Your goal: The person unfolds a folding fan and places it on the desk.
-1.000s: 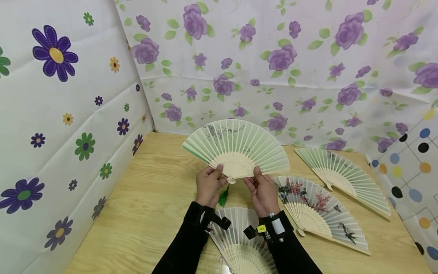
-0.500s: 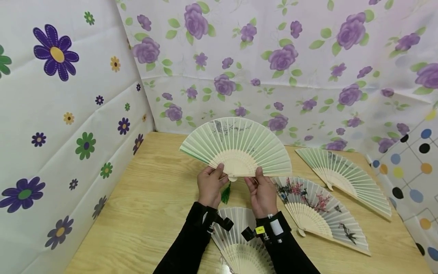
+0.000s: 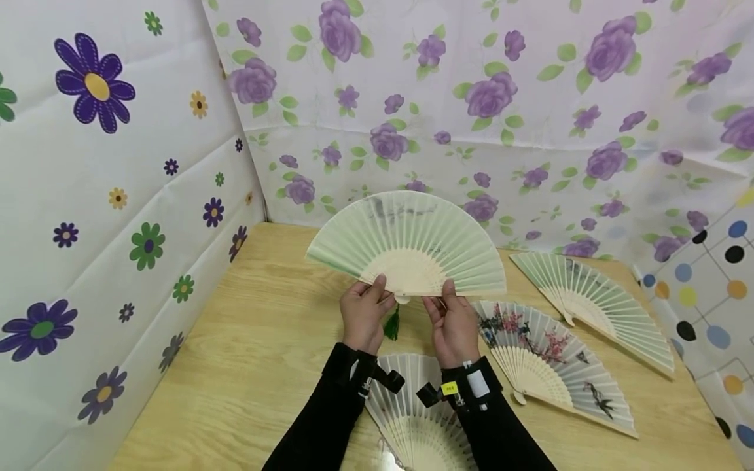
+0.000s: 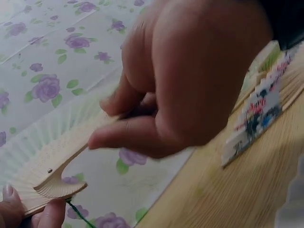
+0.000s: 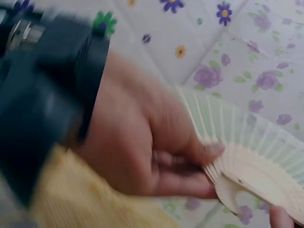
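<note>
Both hands hold the pale green fan spread open, up off the wooden table. Left hand pinches the left end of the fan's bamboo base, thumb on the near face, fingers curled behind; the left wrist view shows thumb and fingers clamped on the outer rib. Right hand pinches the right end of the base the same way, thumb and fingers closed on the ribs just beside the pivot. Pivot sits between the two thumbs, green tassel hanging just below it.

Fan's top edge rises in front of the rose-print backdrop; contact can't be told. Its left tip has open table beyond it, toward the daisy-print wall. Its right tip is near the far green fan, apart from it. Painted blossom fan lies just right of the right hand's fingers. A white fan lies under the wrists, partly hidden by the sleeves.
</note>
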Tool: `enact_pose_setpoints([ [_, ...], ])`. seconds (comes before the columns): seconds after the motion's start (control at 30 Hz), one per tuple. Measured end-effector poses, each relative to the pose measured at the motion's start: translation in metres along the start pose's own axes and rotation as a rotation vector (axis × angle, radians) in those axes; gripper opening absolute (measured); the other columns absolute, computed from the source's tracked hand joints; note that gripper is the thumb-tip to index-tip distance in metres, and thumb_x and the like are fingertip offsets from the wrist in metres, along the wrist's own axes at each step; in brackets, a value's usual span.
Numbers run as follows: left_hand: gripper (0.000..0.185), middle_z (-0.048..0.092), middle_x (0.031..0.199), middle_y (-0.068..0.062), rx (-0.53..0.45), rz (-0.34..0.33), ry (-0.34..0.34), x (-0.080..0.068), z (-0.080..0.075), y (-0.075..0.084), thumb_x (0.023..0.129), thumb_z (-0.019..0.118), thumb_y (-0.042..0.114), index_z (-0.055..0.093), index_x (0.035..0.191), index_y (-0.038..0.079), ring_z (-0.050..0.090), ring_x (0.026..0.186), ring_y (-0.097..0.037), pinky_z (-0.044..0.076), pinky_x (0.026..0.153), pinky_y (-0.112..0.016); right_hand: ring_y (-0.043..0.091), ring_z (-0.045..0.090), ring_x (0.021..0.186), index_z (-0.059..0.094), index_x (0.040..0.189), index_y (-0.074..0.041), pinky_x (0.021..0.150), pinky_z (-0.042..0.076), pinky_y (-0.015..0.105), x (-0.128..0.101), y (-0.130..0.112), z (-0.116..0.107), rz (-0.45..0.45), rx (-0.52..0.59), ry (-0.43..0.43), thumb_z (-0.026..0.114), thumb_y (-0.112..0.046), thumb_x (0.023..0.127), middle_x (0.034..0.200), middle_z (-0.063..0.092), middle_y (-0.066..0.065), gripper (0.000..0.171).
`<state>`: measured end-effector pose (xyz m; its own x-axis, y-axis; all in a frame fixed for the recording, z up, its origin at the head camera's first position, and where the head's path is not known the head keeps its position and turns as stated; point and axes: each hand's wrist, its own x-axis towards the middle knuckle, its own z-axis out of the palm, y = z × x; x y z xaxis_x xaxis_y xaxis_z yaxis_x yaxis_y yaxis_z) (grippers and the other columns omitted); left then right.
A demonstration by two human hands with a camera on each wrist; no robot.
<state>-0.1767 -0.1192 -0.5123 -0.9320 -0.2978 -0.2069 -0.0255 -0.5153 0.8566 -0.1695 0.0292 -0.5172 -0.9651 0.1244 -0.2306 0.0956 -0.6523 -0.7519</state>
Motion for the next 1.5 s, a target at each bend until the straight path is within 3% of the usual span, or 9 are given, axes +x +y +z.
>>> enact_pose_setpoints([
  [0.17,0.027,0.069,0.088,-0.002,-0.044,0.003,0.046,-0.003,-0.002,-0.001,0.115,0.069,0.009,0.075,0.135,-0.009,0.070,0.083,-0.010,0.071,0.082,-0.024,0.007,0.068,0.102,0.059,0.144,-0.006,0.107,0.062,0.015,0.000,0.007,0.009,0.054,0.071,0.042,0.050,-0.037,0.121,0.119,0.065,0.001,0.040],
  [0.37,0.030,0.075,0.097,-0.004,-0.031,0.030,0.083,-0.002,-0.013,0.007,0.117,0.066,0.010,0.074,0.141,-0.005,0.075,0.091,-0.012,0.071,0.089,-0.027,0.006,0.068,0.093,0.064,0.138,-0.006,0.104,0.063,0.015,0.011,0.016,0.021,0.089,0.024,0.027,0.052,-0.036,0.121,0.111,0.066,0.000,0.037],
  [0.57,0.039,0.078,0.129,-0.025,-0.002,-0.008,0.165,0.008,-0.045,0.017,0.122,0.058,0.018,0.066,0.153,-0.004,0.083,0.118,-0.028,0.069,0.109,-0.041,0.007,0.070,0.086,0.074,0.125,-0.005,0.094,0.066,0.015,0.039,0.034,0.044,0.184,-0.125,-0.011,0.059,-0.027,0.120,0.096,0.067,0.000,0.027],
  [0.73,0.040,0.076,0.128,-0.029,0.044,-0.093,0.258,0.016,-0.080,0.024,0.120,0.061,0.020,0.065,0.149,-0.008,0.087,0.105,-0.025,0.073,0.092,-0.034,0.007,0.074,0.078,0.078,0.123,0.002,0.083,0.068,0.018,0.051,0.051,0.062,0.253,-0.274,-0.050,0.064,-0.011,0.118,0.090,0.072,0.000,0.020],
  [0.8,0.042,0.075,0.133,-0.031,0.039,-0.127,0.265,0.017,-0.091,0.026,0.121,0.059,0.019,0.062,0.152,-0.008,0.086,0.109,-0.026,0.073,0.089,-0.030,0.008,0.074,0.079,0.077,0.126,0.006,0.086,0.069,0.022,0.051,0.055,0.067,0.264,-0.331,-0.061,0.065,-0.007,0.117,0.093,0.073,0.001,0.020],
  [0.9,0.045,0.069,0.147,-0.034,-0.002,-0.189,0.254,0.018,-0.105,0.027,0.123,0.051,0.016,0.052,0.161,-0.009,0.079,0.131,-0.034,0.071,0.096,-0.029,0.014,0.078,0.088,0.074,0.134,0.012,0.099,0.069,0.031,0.048,0.058,0.072,0.288,-0.410,-0.060,0.064,-0.004,0.116,0.106,0.078,0.011,0.025],
  [1.0,0.049,0.058,0.160,-0.037,-0.055,-0.242,0.234,0.017,-0.116,0.027,0.125,0.039,0.013,0.040,0.168,-0.012,0.065,0.150,-0.041,0.066,0.112,-0.033,0.029,0.082,0.115,0.069,0.142,0.013,0.115,0.065,0.039,0.045,0.062,0.074,0.356,-0.430,-0.032,0.063,-0.003,0.117,0.136,0.076,0.025,0.030],
  [1.1,0.053,0.048,0.168,-0.038,-0.106,-0.284,0.216,0.016,-0.123,0.027,0.125,0.032,0.013,0.029,0.172,-0.012,0.056,0.158,-0.043,0.058,0.124,-0.038,0.036,0.074,0.139,0.065,0.148,0.013,0.121,0.062,0.043,0.043,0.066,0.073,0.400,-0.420,-0.002,0.063,-0.001,0.116,0.157,0.066,0.029,0.035],
  [1.5,0.065,0.013,0.187,-0.030,-0.455,-0.374,0.152,0.005,-0.129,0.040,0.121,0.023,0.011,0.002,0.181,-0.002,0.023,0.177,-0.040,0.036,0.143,-0.043,0.040,0.066,0.149,0.063,0.153,0.011,0.122,0.061,0.039,0.058,0.075,0.061,0.426,-0.373,-0.011,0.063,0.003,0.115,0.157,0.065,0.029,0.039],
])
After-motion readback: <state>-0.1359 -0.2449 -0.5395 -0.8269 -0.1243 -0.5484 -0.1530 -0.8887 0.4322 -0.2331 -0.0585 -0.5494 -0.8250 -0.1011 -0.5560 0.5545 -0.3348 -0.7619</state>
